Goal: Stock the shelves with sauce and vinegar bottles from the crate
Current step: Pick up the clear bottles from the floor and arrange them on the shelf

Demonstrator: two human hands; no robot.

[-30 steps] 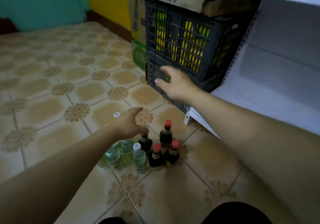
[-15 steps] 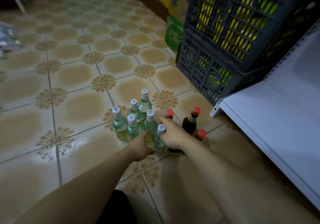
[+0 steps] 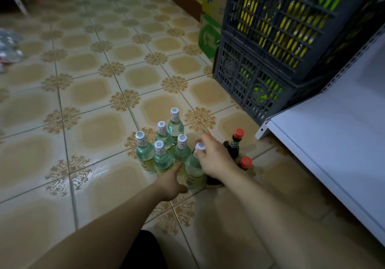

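Several clear vinegar bottles (image 3: 163, 158) with white caps stand in a cluster on the tiled floor. Right of them stand dark sauce bottles (image 3: 232, 145) with red caps, partly hidden by my right hand. My right hand (image 3: 215, 160) pinches the neck of the nearest vinegar bottle (image 3: 193, 167) just under its cap. My left hand (image 3: 171, 183) holds the same bottle low on its left side, one finger lying up along the glass. The grey crates (image 3: 268, 45) stand stacked at the back right, and the white shelf (image 3: 333, 135) lies to the right.
Green and yellow cartons (image 3: 209, 33) sit behind the crates against the wall. A clear plastic wrapper (image 3: 8, 47) lies at the far left on the floor. My dark-clothed knee (image 3: 143, 250) shows at the bottom edge.
My right hand came down from the crate to the bottles and took the nearest vinegar bottle's neck. My left hand dropped to that bottle's base. My view tilted down.
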